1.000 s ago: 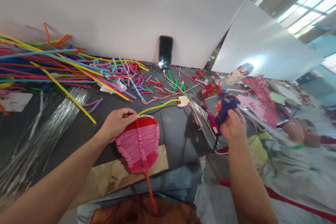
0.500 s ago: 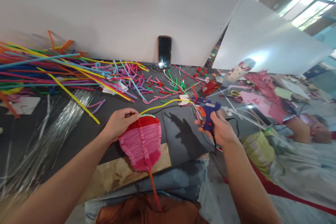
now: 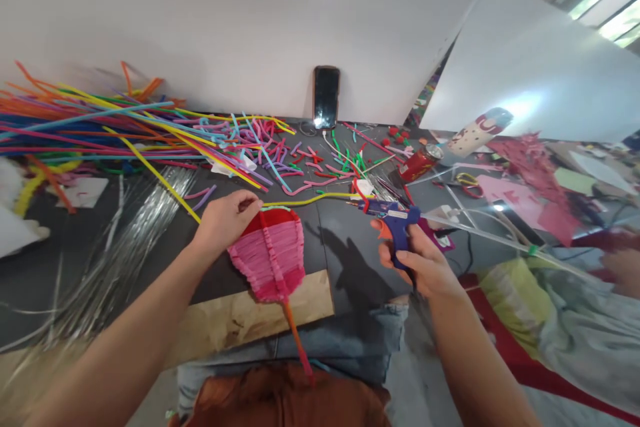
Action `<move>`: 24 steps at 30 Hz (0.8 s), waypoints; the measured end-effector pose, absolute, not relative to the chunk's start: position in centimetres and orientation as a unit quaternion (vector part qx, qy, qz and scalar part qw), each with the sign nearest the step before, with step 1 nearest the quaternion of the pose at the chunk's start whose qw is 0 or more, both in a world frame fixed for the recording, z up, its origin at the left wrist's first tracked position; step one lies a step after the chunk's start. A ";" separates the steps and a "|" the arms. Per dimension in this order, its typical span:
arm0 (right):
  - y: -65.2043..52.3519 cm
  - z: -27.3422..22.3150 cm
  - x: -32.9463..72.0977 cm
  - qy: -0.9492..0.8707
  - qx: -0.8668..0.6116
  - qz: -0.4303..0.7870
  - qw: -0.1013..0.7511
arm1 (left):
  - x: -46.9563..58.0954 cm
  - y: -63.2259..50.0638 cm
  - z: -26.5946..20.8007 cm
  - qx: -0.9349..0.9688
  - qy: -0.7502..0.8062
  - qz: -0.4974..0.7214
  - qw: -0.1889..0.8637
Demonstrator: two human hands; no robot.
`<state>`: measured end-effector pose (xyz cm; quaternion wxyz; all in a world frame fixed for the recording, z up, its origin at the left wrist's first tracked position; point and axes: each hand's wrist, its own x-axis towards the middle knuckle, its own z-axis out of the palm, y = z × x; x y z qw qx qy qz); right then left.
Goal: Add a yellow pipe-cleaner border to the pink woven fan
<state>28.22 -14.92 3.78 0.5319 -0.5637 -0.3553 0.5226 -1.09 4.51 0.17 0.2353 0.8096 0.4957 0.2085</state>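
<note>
My left hand (image 3: 227, 220) pinches the top left corner of a petal-shaped piece (image 3: 265, 250) wound in pink and red pipe cleaners. An orange-and-red stem (image 3: 295, 330) runs from its lower tip toward my lap. From the pinched fingers a yellow pipe cleaner (image 3: 310, 199) stretches right, almost to the nozzle of a blue glue gun (image 3: 397, 230). My right hand (image 3: 417, 257) is wrapped around the gun's handle, fingers near its orange trigger. A clear glue stick (image 3: 465, 230) seems to stick out behind the gun. Whether nozzle and yellow pipe cleaner touch, I cannot tell.
Long coloured pipe cleaners (image 3: 100, 120) heap at the left, above silvery strands (image 3: 130, 253). Cut pieces (image 3: 270, 147) lie mid-table. A phone (image 3: 326, 97) leans on the white panel. A red can (image 3: 423, 162), a tumbler (image 3: 480, 135) and scissors (image 3: 469, 184) are rightward, near another person.
The view has shifted slightly left. The glue gun has turned more side-on and dropped a little, with its nozzle pointing left. The yellow pipe cleaner lies straighter. Both grips stay the same.
</note>
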 end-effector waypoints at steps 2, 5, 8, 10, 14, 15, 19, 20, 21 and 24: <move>-15.2 3.7 27.9 -0.375 -0.555 0.527 0.523 | -0.7 3.9 1.0 0.834 0.481 0.223 0.152; -15.7 3.2 27.3 -0.405 -0.543 0.532 0.509 | 1.3 1.7 2.6 0.887 0.372 0.256 0.098; -16.4 2.6 26.6 -0.431 -0.528 0.558 0.473 | 4.1 -0.6 3.8 0.954 0.212 0.195 0.081; -17.1 2.3 26.4 -0.436 -0.520 0.574 0.458 | 5.7 -1.4 4.3 0.976 0.146 0.151 0.065; -18.7 2.3 26.8 -0.430 -0.523 0.563 0.475 | 7.7 -1.2 5.1 0.988 0.117 0.086 0.051; -19.1 2.3 27.0 -0.430 -0.524 0.559 0.476 | 8.2 -1.0 5.3 0.990 0.108 0.076 0.050; -20.4 2.6 27.9 -0.406 -0.547 0.533 0.502 | 10.3 -0.5 6.6 0.996 0.057 0.044 0.043; -20.7 2.5 28.1 -0.395 -0.551 0.527 0.513 | 10.9 -0.5 7.0 0.997 0.047 0.040 0.043; -21.1 2.4 28.2 -0.382 -0.553 0.522 0.525 | 11.5 -0.5 7.3 0.998 0.040 0.038 0.043; -22.2 1.5 28.7 -0.324 -0.540 0.516 0.580 | 12.6 -0.1 7.9 0.995 0.070 0.053 0.037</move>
